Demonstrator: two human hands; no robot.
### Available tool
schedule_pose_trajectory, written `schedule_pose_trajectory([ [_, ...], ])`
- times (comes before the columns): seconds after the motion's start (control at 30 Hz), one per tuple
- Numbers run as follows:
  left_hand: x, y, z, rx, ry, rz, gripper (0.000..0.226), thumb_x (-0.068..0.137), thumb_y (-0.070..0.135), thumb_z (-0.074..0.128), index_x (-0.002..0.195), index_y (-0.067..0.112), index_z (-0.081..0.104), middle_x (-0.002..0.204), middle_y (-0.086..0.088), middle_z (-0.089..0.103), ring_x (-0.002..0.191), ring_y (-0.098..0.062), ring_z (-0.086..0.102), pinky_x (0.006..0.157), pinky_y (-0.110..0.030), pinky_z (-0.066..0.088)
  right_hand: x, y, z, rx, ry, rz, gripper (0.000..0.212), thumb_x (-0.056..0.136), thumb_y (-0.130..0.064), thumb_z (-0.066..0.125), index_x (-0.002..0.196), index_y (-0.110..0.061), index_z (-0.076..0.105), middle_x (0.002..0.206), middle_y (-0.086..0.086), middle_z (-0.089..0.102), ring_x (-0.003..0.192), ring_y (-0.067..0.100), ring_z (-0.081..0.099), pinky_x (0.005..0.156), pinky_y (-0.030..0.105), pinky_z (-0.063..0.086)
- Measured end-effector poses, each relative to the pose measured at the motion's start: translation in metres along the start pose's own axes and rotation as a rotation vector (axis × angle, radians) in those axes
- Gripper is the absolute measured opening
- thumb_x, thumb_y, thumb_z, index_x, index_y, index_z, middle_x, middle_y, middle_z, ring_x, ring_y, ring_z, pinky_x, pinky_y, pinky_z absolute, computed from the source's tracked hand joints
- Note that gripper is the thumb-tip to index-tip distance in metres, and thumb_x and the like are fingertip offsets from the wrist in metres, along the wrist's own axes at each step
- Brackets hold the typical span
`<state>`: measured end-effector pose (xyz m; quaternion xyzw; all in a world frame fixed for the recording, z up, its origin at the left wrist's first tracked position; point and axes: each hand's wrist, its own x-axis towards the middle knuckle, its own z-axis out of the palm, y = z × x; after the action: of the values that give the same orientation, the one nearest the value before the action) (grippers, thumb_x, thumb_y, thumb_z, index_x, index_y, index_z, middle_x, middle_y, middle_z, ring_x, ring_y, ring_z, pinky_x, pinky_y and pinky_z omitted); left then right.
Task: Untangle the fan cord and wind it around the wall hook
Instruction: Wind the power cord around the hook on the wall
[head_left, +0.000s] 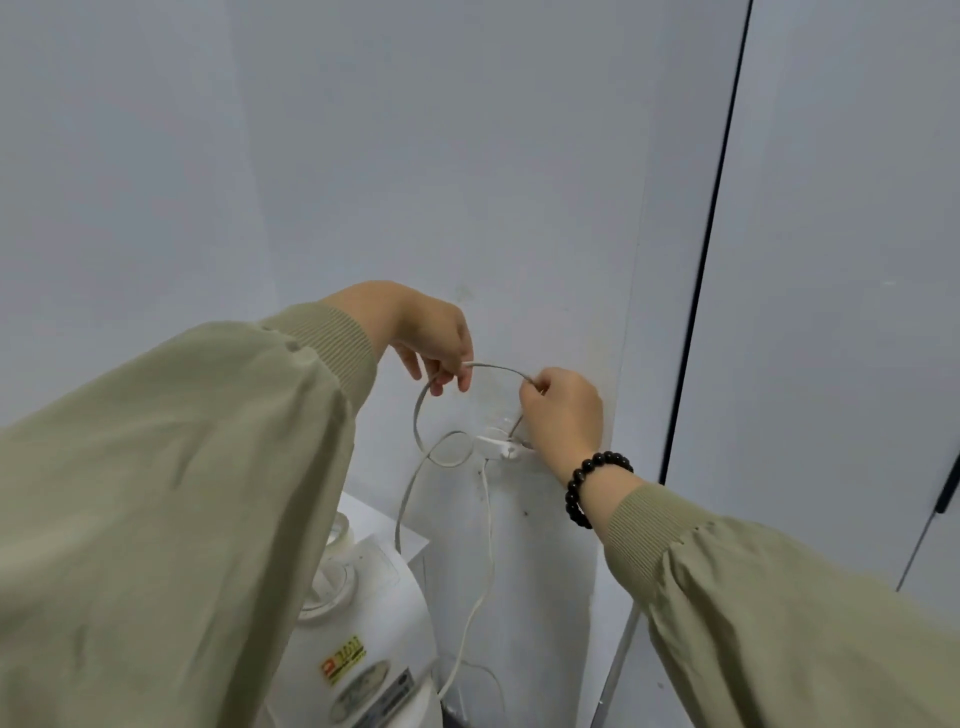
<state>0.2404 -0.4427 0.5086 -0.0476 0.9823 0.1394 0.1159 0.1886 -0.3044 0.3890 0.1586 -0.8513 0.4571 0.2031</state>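
A thin white fan cord (496, 368) arches left to right at centre frame, pinched between the left hand (434, 332) and right hand (563, 410) above a small white plastic wall hook (496, 447); slack dangling toward the white fan body (363, 623) could slip off or re-knot if tension drops

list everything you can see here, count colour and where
fan cord: 1, white, arched between both hands, looped by the hook, hanging down the wall
wall hook: 1, white, on the wall below the hands
fan: 1, white, bottom centre, partly hidden by the left sleeve
wall: 1, pale grey, behind everything
bracelet: 1, black beads, right wrist
sleeves: 2, olive green, both arms
hands: 2, left hand and right hand, each pinching the cord
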Motion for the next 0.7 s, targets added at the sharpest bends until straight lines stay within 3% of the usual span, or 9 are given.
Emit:
schedule_pose_trajectory([
  [0.17,-0.006,0.021,-0.001,-0.088,0.107,0.107,0.025,0.093,0.008,0.049,0.077,0.012,0.068,0.065,-0.002,0.058,0.063,-0.013,0.063,0.082,-0.032,0.055,0.008,-0.029,-0.025,-0.128,0.081,-0.187,0.024,0.087,-0.020,0.049,0.069,-0.006,0.058,0.061,0.005,0.053,0.058,0.021,0.044,0.053,0.030,0.037],
  [0.3,-0.017,0.018,0.004,-0.034,0.040,0.054,0.029,0.093,0.009,0.047,0.074,0.014,0.068,0.068,-0.002,0.063,0.069,-0.011,0.064,0.083,-0.030,0.051,0.010,-0.001,-0.056,-0.007,0.131,0.010,0.032,0.084,-0.014,0.050,0.054,-0.011,0.041,0.052,0.001,0.042,0.053,0.019,0.038,0.044,0.025,0.026],
  [0.37,-0.020,0.022,0.009,0.008,0.031,0.073,0.029,0.094,0.013,0.047,0.073,0.016,0.067,0.068,0.000,0.064,0.068,-0.008,0.064,0.085,-0.030,0.049,0.001,0.008,-0.060,0.019,0.158,0.052,0.029,0.085,-0.015,0.051,0.056,-0.011,0.045,0.054,-0.001,0.045,0.054,0.017,0.042,0.046,0.025,0.029],
  [0.47,-0.026,0.039,0.014,0.038,0.069,0.153,0.028,0.093,0.013,0.050,0.073,0.018,0.068,0.059,0.004,0.061,0.059,-0.005,0.064,0.087,-0.030,0.050,-0.005,-0.002,-0.062,-0.022,0.189,-0.030,0.024,0.084,-0.017,0.051,0.065,-0.004,0.055,0.060,0.005,0.054,0.058,0.020,0.045,0.051,0.028,0.034],
  [0.6,-0.032,0.058,0.011,0.118,0.158,0.196,0.025,0.091,0.019,0.053,0.071,0.017,0.067,0.059,0.007,0.064,0.063,-0.007,0.062,0.075,-0.021,0.044,0.002,-0.011,-0.084,-0.175,0.110,-0.164,0.042,0.089,-0.029,0.052,0.054,-0.007,0.045,0.053,0.008,0.046,0.054,0.022,0.039,0.047,0.028,0.028],
  [0.7,-0.031,0.067,0.013,0.182,0.258,0.202,0.026,0.091,0.023,0.054,0.068,0.016,0.064,0.068,0.008,0.062,0.065,-0.001,0.053,0.063,-0.019,0.036,0.009,-0.003,-0.100,0.065,0.123,0.004,0.048,0.091,-0.030,0.051,0.066,0.010,0.059,0.065,0.023,0.063,0.053,0.023,0.045,0.053,0.027,0.036],
])
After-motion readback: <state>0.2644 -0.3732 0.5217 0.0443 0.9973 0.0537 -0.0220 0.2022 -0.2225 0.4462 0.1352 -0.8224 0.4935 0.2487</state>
